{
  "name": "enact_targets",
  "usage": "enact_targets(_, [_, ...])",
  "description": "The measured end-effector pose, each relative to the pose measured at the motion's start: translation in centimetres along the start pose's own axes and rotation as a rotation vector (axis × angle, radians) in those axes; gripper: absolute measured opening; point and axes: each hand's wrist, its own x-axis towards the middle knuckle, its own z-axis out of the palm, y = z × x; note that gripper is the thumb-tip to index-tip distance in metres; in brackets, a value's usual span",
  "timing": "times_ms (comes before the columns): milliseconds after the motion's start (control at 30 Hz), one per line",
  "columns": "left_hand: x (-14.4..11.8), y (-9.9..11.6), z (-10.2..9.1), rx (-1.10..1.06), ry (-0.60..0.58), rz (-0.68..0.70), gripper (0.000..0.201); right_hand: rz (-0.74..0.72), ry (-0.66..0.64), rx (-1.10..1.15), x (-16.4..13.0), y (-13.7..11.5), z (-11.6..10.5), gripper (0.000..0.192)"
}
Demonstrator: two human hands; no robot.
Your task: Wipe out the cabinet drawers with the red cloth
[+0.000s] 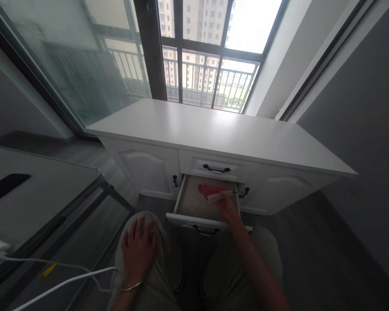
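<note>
**Head view: red cloth held inside the open lower drawer**

Head view shows the right hand [228, 207] reached into the pulled-out lower drawer [194, 209] of a white cabinet [214, 129], with the grip closed on a red cloth [210, 192] that has a paler piece at the fingers. The cloth lies toward the back right of the drawer, near the right wall. The left hand [138, 248] is laid flat and open on the left knee [149, 268], holding nothing; a bangle [132, 286] is worn at its wrist.

As a judgement, the step in hand is best done if the cloth is kept pinched firmly at its near edge, so that the loose red end is not left trailing or caught at the drawer's rear. The wrist is best kept clear of the right wall and of the shut upper drawer [216, 166] just above, where headroom looks small. The drawer front [201, 223] should be left undisturbed by the forearm, since a nudge could push it inward against the hand. A white cable [68, 283] lies well apart, at the left.
</note>
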Motion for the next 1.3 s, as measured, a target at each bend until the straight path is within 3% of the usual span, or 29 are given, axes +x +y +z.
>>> enact_targets(67, [-0.1,0.0,-0.2,0.002,-0.011,-0.001,0.043,0.012,0.047,0.05,-4.0,-2.6,-3.1,0.014])
enact_targets(133, [-0.2,0.0,-0.4,0.015,-0.011,0.001,0.043,-0.092,0.058,0.077,-7.7,-5.3,-5.9,0.02])
enact_targets(233, [-0.4,0.0,-0.6,0.039,0.0,0.019,0.043,-0.257,0.205,0.12,-11.8,-8.4,-10.0,0.026])
enact_targets(333, [-0.4,0.1,-0.9,0.054,0.0,0.038,0.042,-0.342,0.301,0.153,-13.9,-9.9,-13.3,0.03])
enact_targets(433, [-0.4,0.4,-1.2,0.059,-0.013,0.042,0.043,-0.379,0.338,0.157,-14.6,-9.7,-15.0,0.03])
enact_targets(700, [-0.6,0.2,-1.2,0.035,-0.004,0.021,0.042,-0.335,0.31,0.178,-14.0,-6.8,-13.8,0.036])
enact_targets(967, [-0.5,0.1,-1.2,0.004,-0.024,-0.004,0.043,-0.316,0.263,0.123,-13.8,-6.7,-13.8,0.037])
enact_targets(1133, [-0.9,2.4,-0.7,-0.102,-0.033,-0.04,0.04,-0.336,0.248,0.088,-14.0,-6.8,-13.2,0.033])
enact_targets(1300, [-3.7,6.7,1.5,-0.348,-0.029,0.169,0.034,-0.328,0.225,0.131,-14.2,-6.9,-13.1,0.039])
